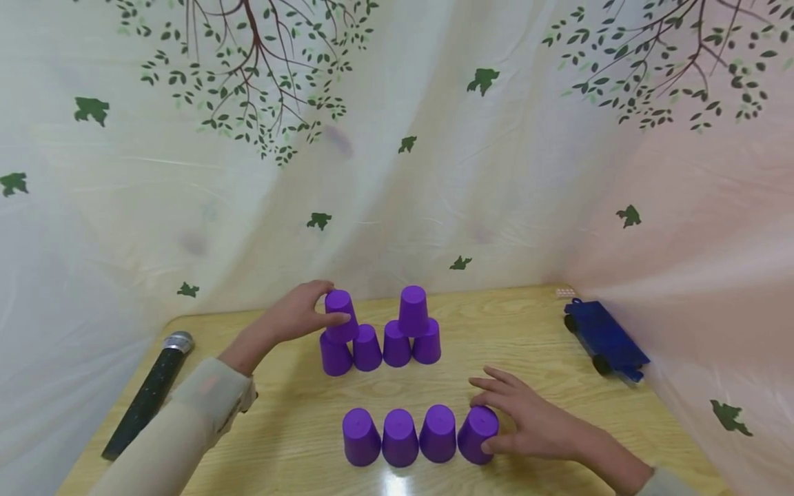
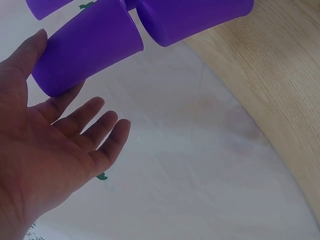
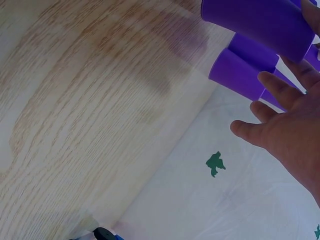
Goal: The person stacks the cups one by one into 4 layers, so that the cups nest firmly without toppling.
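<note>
Near the back of the table, my left hand (image 1: 305, 313) pinches an upside-down purple cup (image 2: 90, 50) between thumb and forefinger, its other fingers spread away from it. This cup sits over two back-row cups, a left one (image 1: 336, 357) and one beside it (image 1: 367, 350). To the right, another upturned cup (image 1: 413, 310) rests on a second pair (image 1: 397, 346). At the front, several upturned purple cups (image 1: 400, 439) stand in a row. My right hand (image 1: 533, 420) grips the rightmost of them, a slightly tilted cup (image 1: 477, 435), with thumb in front and forefinger behind.
A black microphone (image 1: 151, 389) with a silver head lies at the table's left edge, beside my left sleeve. On the right sits a dark blue toy cart (image 1: 604, 337) with black wheels. A white curtain (image 1: 397, 172) printed with leaves hangs behind the wooden table (image 1: 515, 324).
</note>
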### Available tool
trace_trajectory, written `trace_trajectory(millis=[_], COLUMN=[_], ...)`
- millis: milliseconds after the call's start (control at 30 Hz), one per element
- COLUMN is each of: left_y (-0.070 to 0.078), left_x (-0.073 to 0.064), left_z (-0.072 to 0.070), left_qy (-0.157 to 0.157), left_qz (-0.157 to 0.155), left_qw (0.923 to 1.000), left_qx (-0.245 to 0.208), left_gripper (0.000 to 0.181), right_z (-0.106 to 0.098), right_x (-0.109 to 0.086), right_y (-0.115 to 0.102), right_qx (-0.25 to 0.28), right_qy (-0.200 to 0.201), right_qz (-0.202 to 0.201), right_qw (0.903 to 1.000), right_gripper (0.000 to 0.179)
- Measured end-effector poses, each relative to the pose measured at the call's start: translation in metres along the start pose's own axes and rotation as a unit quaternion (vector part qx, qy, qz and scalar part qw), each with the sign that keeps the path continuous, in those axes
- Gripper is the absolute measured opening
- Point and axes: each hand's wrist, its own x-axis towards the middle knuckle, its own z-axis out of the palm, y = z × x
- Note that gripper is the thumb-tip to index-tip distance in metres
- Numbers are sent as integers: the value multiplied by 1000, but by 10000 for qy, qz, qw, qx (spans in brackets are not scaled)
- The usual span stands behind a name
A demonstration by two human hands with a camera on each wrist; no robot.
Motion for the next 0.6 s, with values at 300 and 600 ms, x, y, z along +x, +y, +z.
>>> trace_trajectory(millis=[300, 600], left_y=[3, 3], left_x=[3, 4], left_z=[3, 6], left_qy=[-49, -125], left_qz=[-47, -133], left_qw=[10000, 9998], left_qx=[28, 40], left_gripper=[68, 69], right_z=[2, 3], right_x=[0, 0], right_y=[2, 5], right_qx=[-111, -36], right_qy=[100, 63], right_qz=[-145, -60], right_qw=[9998, 10000], right_gripper=[54, 54])
